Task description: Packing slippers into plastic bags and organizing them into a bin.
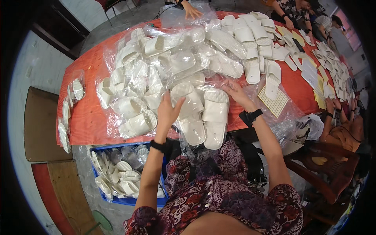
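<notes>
A pair of white slippers (216, 117) lies in front of me at the table's near edge, with a clear plastic bag (199, 87) around or under them; I cannot tell exactly which. My left hand (168, 112) is beside the left slipper, thumb and fingers apart. At the bag's upper right, above the right slipper, my right hand (238, 94) has its fingers closed on the thin plastic. Beyond both hands spreads a heap of bagged white slippers (135, 105).
Loose white slippers (252, 64) lie farther right on the red table (88, 117), near a yellow dotted sheet (274, 102). A blue crate (117, 199) of slippers stands below left. Other people sit at right; another person's hand (190, 9) reaches in at the far edge. A wooden chair (333, 172) stands right.
</notes>
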Demonstrator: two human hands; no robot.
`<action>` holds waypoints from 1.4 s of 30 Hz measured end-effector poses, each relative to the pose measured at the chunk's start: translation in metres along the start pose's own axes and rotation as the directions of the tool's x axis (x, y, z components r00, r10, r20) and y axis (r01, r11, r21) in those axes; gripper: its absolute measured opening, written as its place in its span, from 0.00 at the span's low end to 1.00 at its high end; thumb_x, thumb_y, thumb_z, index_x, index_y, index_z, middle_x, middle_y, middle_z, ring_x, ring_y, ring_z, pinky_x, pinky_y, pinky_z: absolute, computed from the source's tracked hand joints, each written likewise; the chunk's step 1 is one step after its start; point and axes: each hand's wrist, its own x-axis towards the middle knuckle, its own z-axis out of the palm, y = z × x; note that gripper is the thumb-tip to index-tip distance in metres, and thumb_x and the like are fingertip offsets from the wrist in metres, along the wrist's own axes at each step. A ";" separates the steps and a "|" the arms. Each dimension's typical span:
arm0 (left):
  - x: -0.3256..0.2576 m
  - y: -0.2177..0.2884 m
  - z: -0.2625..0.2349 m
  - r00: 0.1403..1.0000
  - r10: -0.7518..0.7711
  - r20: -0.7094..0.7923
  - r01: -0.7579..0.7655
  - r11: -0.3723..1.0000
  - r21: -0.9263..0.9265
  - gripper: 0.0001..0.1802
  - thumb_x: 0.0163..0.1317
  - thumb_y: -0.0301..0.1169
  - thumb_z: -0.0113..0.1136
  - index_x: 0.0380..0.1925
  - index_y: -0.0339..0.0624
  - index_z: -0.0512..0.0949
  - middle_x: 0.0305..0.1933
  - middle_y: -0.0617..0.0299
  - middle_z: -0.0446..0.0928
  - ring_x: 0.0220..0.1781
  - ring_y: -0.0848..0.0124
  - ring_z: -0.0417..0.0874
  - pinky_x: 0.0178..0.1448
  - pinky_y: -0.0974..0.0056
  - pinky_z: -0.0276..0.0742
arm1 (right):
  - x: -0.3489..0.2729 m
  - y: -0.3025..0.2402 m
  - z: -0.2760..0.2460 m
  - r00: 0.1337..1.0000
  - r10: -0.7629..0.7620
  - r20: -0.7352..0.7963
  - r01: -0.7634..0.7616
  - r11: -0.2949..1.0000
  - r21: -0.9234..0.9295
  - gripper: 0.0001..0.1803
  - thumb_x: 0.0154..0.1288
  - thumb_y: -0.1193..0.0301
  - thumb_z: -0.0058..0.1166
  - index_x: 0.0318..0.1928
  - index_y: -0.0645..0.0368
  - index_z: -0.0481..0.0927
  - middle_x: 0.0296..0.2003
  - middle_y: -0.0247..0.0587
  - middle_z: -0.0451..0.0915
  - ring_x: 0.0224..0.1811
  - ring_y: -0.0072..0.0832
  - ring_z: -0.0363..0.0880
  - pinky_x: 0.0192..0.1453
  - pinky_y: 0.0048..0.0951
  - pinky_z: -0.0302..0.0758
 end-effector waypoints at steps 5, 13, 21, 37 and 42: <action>0.045 -0.010 0.034 0.979 0.112 -0.171 -0.129 0.987 -0.096 0.31 0.59 0.41 0.55 0.49 0.18 0.65 0.46 0.30 0.71 0.46 0.39 0.74 0.51 0.50 0.69 | -0.010 -0.040 0.004 0.996 0.084 -0.027 -0.080 0.991 0.104 0.05 0.67 0.70 0.45 0.38 0.57 0.71 0.32 0.22 0.69 0.36 0.10 0.65 0.42 0.15 0.65; 0.069 -0.023 0.036 0.988 -0.152 -0.025 0.094 0.722 -0.686 0.15 0.60 0.33 0.57 0.38 0.29 0.72 0.35 0.59 0.77 0.38 0.74 0.76 0.43 0.72 0.70 | 0.006 -0.054 0.004 0.980 -0.049 -0.194 0.077 0.987 0.140 0.04 0.68 0.72 0.43 0.40 0.57 0.71 0.35 0.27 0.74 0.36 0.14 0.69 0.43 0.18 0.67; 0.056 0.055 -0.041 0.958 0.042 -0.283 -0.269 0.465 -0.844 0.02 0.61 0.24 0.54 0.33 0.37 0.72 0.34 0.62 0.77 0.38 0.77 0.76 0.47 0.72 0.70 | 0.017 -0.078 -0.008 0.949 -0.047 -0.311 0.108 0.978 0.181 0.11 0.66 0.70 0.48 0.46 0.60 0.74 0.39 0.32 0.78 0.41 0.16 0.72 0.47 0.19 0.69; 0.013 0.125 -0.153 0.686 0.203 -0.699 -0.681 0.517 -0.519 0.04 0.57 0.21 0.57 0.31 0.37 0.73 0.31 0.59 0.77 0.22 0.78 0.74 0.26 0.74 0.69 | -0.006 -0.194 0.024 0.741 -0.339 -0.579 0.449 0.892 0.052 0.07 0.67 0.71 0.45 0.40 0.62 0.73 0.27 0.33 0.76 0.29 0.15 0.73 0.36 0.17 0.71; 0.002 0.138 -0.156 0.883 -0.117 -0.454 -0.313 0.573 -0.757 0.04 0.57 0.25 0.59 0.31 0.40 0.73 0.27 0.62 0.76 0.11 0.84 0.63 0.13 0.77 0.52 | -0.038 -0.198 0.025 0.769 -0.274 -0.577 0.357 0.934 0.033 0.08 0.68 0.70 0.45 0.39 0.61 0.74 0.25 0.27 0.72 0.24 0.13 0.67 0.28 0.13 0.64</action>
